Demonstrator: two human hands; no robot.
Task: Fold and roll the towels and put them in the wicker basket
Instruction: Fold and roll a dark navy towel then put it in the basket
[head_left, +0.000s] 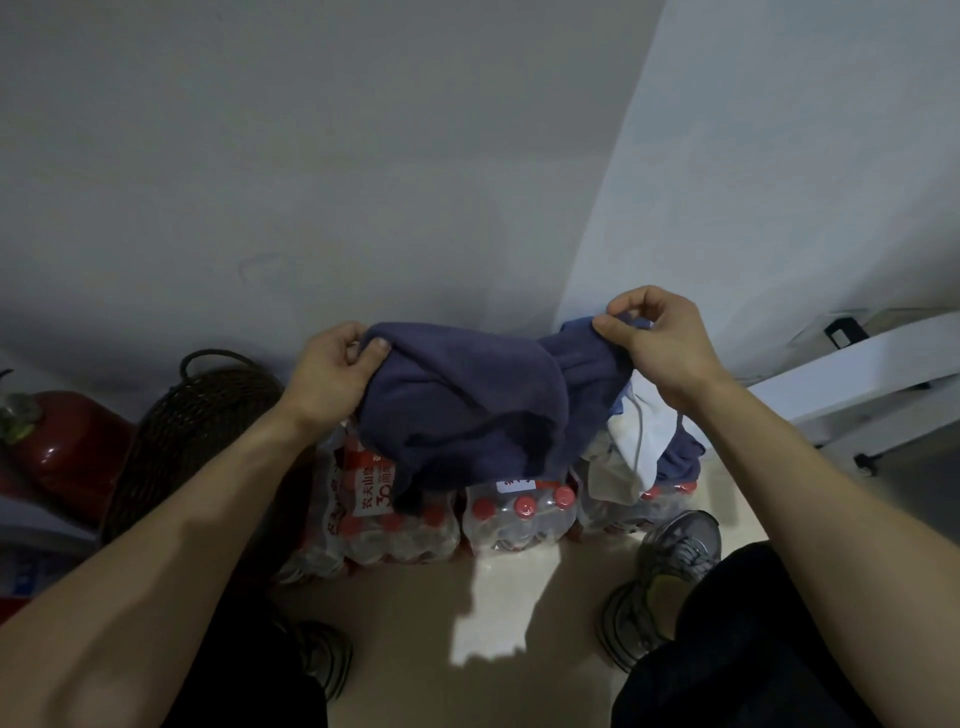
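Overhead, both hands (332, 371) (657, 345) pinch navy towel (467, 410); wicker basket (192, 431) half-hidden behind left forearm.

Wicker basket (197, 436) left of bottle packs (514, 514).

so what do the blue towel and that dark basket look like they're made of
Blue towel: soft matte cloth, probably terry or microfibre; it sags in limp folds between both hands.
Basket: dark brown woven wicker, with visible strand texture and a looped handle; natural or synthetic fibre, can't tell.

Bottle packs (519, 514) block ahead — wicker basket (197, 431) left.
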